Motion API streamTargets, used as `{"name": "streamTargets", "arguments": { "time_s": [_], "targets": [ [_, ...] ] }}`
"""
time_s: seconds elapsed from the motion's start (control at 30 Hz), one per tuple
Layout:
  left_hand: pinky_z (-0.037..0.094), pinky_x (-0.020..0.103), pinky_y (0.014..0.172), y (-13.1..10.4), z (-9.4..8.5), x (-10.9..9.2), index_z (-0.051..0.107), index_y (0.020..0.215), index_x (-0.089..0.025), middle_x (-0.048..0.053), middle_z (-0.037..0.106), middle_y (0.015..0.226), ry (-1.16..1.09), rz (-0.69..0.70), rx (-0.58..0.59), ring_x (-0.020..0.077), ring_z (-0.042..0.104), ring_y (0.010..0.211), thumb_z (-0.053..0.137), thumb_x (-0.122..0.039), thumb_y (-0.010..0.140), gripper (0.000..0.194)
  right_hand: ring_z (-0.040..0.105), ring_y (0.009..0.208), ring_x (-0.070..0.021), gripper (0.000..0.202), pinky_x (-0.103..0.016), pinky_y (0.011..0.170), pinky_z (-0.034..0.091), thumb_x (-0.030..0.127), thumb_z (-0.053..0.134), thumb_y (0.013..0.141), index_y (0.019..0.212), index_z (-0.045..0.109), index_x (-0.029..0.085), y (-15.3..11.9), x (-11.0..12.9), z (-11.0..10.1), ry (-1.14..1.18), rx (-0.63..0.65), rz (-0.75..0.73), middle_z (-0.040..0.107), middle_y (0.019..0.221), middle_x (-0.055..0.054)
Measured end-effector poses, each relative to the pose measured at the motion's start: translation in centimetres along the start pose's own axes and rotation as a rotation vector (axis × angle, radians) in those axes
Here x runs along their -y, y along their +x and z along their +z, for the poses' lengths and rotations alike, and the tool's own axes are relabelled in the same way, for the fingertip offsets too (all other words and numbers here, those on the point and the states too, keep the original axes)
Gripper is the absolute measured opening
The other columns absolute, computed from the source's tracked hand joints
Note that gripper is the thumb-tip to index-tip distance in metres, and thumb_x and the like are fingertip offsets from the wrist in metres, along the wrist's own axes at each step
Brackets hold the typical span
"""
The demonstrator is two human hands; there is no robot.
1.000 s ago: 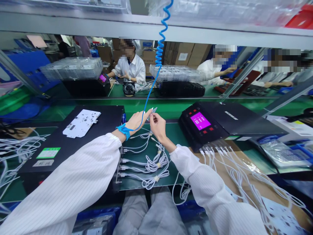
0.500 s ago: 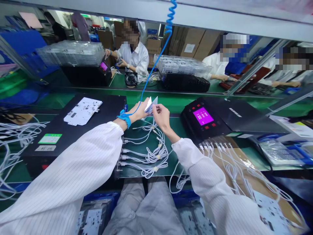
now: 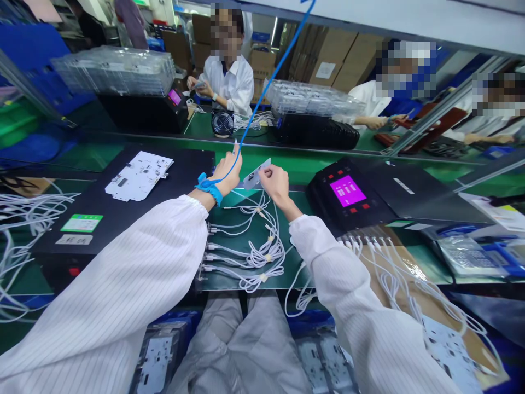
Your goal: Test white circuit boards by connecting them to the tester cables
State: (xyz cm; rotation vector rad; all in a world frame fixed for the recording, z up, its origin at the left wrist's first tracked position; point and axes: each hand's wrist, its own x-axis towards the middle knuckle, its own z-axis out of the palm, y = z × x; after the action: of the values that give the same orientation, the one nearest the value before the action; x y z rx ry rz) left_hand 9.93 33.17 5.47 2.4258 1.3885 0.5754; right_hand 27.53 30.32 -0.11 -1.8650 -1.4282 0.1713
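A small white circuit board (image 3: 251,178) is pinched between the fingertips of my right hand (image 3: 274,183), above the middle of the green bench. To its left, my left hand (image 3: 228,174) is wrapped round a thin white piece (image 3: 235,146) whose tip sticks up past the fingers; the rest of it is hidden. A blue strap (image 3: 209,187) with a coiled cord circles my left wrist. Bundled white cables (image 3: 262,254) lie below my hands, plugged into the black box (image 3: 180,164) at the left. A large white board (image 3: 139,176) rests on that box.
At the right stands a black device (image 3: 410,191) with a lit magenta screen (image 3: 348,190) and white cables from its front. Clear trays (image 3: 118,71) are stacked across the bench, where co-workers sit. The blue cord (image 3: 268,82) hangs down to my wrist.
My hands have moved apart, and the pieces that were close together are now separated, one in each hand. The camera view has shifted slightly.
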Motion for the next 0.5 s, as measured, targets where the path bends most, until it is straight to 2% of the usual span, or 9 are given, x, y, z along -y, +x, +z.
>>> {"name": "streamTargets", "arguments": {
  "time_s": [0.1,0.27,0.4,0.5],
  "targets": [
    [0.046,0.057,0.113,0.3,-0.2,-0.2,0.017,0.165,-0.014,0.023,0.056,0.139,0.041,-0.056,-0.107,0.0455,0.057,0.133,0.058,-0.003,0.082,0.093,0.073,0.098,-0.0279,0.023,-0.034,0.084,0.051,0.032,0.053,0.098,0.098,0.073,0.02,1.1,1.3,1.2,-0.206,0.079,-0.007,0.08,0.101,-0.011],
    [0.043,0.058,0.117,0.9,-0.4,-0.1,0.028,0.161,-0.025,0.016,0.056,0.136,-0.135,-0.025,-0.234,0.0486,0.052,0.138,0.066,-0.02,0.089,0.082,0.071,0.111,-0.0336,0.035,-0.039,0.09,0.052,0.031,0.043,0.104,0.116,0.072,0.016,2.0,3.5,4.3,-0.447,0.206,-0.065,0.075,0.117,-0.021],
    [0.04,0.06,0.12,1.0,-0.6,0.0,0.03,0.162,-0.023,0.017,0.054,0.136,-0.193,-0.039,-0.24,0.0496,0.052,0.139,0.063,-0.024,0.094,0.076,0.07,0.115,-0.0335,0.041,-0.039,0.093,0.051,0.025,0.034,0.106,0.125,0.067,0.012,2.3,4.4,5.9,-0.509,0.264,-0.078,0.072,0.124,-0.024],
    [0.04,0.06,0.12,1.0,-0.7,0.0,0.027,0.163,-0.023,0.018,0.055,0.136,-0.2,-0.022,-0.237,0.0485,0.051,0.139,0.057,-0.026,0.097,0.073,0.068,0.118,-0.034,0.044,-0.041,0.094,0.052,0.027,0.03,0.107,0.13,0.064,0.012,2.8,4.1,6.5,-0.517,0.32,-0.087,0.07,0.129,-0.025]
  ]
}}
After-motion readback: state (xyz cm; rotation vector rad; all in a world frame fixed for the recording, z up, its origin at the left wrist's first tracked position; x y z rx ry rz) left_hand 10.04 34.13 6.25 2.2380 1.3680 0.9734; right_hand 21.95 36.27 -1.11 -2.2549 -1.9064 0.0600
